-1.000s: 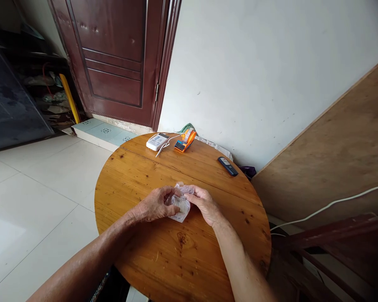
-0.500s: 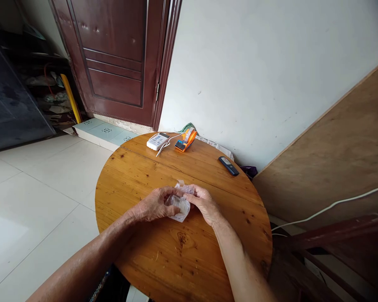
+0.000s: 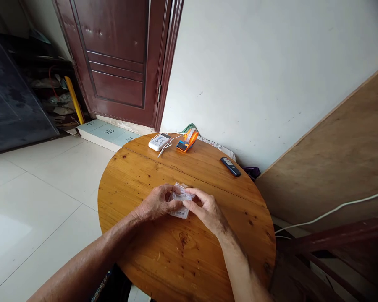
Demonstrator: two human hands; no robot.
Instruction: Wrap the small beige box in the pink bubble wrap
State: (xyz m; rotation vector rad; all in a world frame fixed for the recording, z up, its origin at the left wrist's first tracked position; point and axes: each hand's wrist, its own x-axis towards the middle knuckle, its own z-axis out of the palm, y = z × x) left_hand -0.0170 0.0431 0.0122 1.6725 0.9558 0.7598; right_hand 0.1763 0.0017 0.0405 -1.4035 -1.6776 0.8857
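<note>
Between my hands, above the middle of the round wooden table [image 3: 129,176], is a small clear plastic package [image 3: 180,213] with dark print on its lower part. My left hand [image 3: 159,203] grips its left side, thumb across the front and fingers behind the upper edge. My right hand [image 3: 209,209] pinches the right side, its thumb tip close to the left thumb. The plastic is crumpled near the top. What lies inside the package I cannot make out.
Toward the table's far edge are a white box-shaped device [image 3: 159,142] with a white cable, an orange tape dispenser [image 3: 187,140] and a dark remote control [image 3: 230,166]. A white wall [image 3: 239,75] and a dark red door [image 3: 116,63] stand behind.
My right thumb has moved left and down across the package, nearer the left thumb. The package's upper part is now folded closer in. The view has shifted slightly.
</note>
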